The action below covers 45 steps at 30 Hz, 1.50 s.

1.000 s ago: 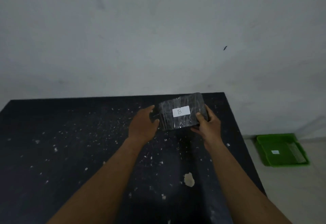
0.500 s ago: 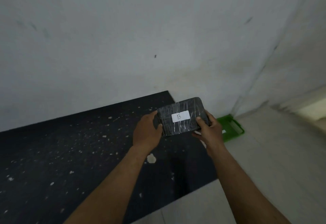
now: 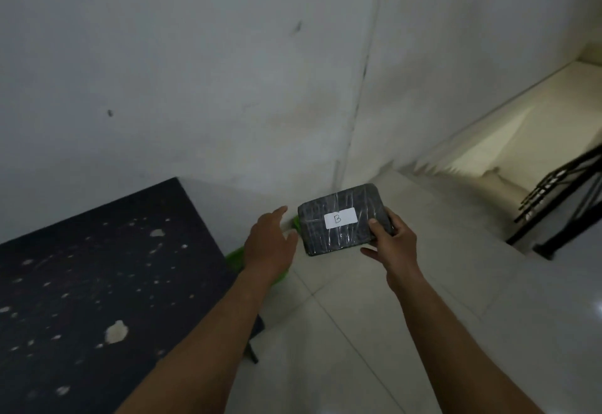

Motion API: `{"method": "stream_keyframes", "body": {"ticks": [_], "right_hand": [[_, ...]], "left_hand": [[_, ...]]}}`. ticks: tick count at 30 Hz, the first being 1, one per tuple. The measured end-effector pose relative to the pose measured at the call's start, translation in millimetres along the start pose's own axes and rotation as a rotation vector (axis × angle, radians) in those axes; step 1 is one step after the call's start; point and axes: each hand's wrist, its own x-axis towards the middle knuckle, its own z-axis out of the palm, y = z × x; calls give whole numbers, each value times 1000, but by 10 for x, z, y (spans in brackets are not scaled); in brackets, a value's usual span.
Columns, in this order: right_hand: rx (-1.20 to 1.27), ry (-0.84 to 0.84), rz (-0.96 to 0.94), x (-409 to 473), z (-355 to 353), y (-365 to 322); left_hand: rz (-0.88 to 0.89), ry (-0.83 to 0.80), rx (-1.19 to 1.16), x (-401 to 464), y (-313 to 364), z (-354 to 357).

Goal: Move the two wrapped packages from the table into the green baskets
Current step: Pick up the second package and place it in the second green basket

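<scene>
I see the green basket mostly hidden behind my open, empty left hand; its contents I cannot tell. My right hand fingers grip the wrapped package over the floor, long axis left-right, label B up.

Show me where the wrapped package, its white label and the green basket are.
wrapped package (image 3: 351,236): head view, dark wrapped face below the label.
white label (image 3: 340,218): head view, label's middle.
green basket (image 3: 235,256): head view, visible green edge beside the table.

Right hand gripping, left hand spread loose
</scene>
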Motion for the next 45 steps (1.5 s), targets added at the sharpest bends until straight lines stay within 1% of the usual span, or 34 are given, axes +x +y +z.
{"method": "stream_keyframes", "body": {"ticks": [3, 7, 10, 14, 18, 21, 24, 27, 30, 35, 40, 45], "right_hand": [[-36, 19, 15, 385, -494, -54], [-42, 53, 55, 821, -928, -42], [-30, 59, 80, 1153, -1068, 8], [-20, 56, 128, 1559, -1066, 92], [-41, 49, 160, 2219, -949, 91], [-69, 56, 187, 2622, -859, 84], [-121, 46, 234, 3150, -648, 114], [-122, 32, 261, 3611, -383, 120], [-127, 19, 305, 4005, -122, 143], [-118, -31, 344, 4698, 191, 121], [-209, -151, 390, 5578, 435, 192], [-334, -320, 466, 6432, 661, 366]], "left_hand": [[-24, -1, 18, 126, 339, 446], [-37, -18, 140, 326, 575, 864], [-47, -20, 246, 567, 663, 1087], [-60, -46, 397, 912, 651, 1320], [-98, -58, 463, 1486, 557, 1590], [-90, -57, 523, 1868, 480, 1691], [-148, -104, 552, 2384, 375, 1796], [-145, -170, 608, 2882, 341, 1850], [-151, -211, 611, 3329, 344, 1859], [-193, -191, 601, 3962, 392, 1930], [-329, -129, 560, 4476, 273, 2168], [-546, -101, 561, 4847, 271, 2497]]}}
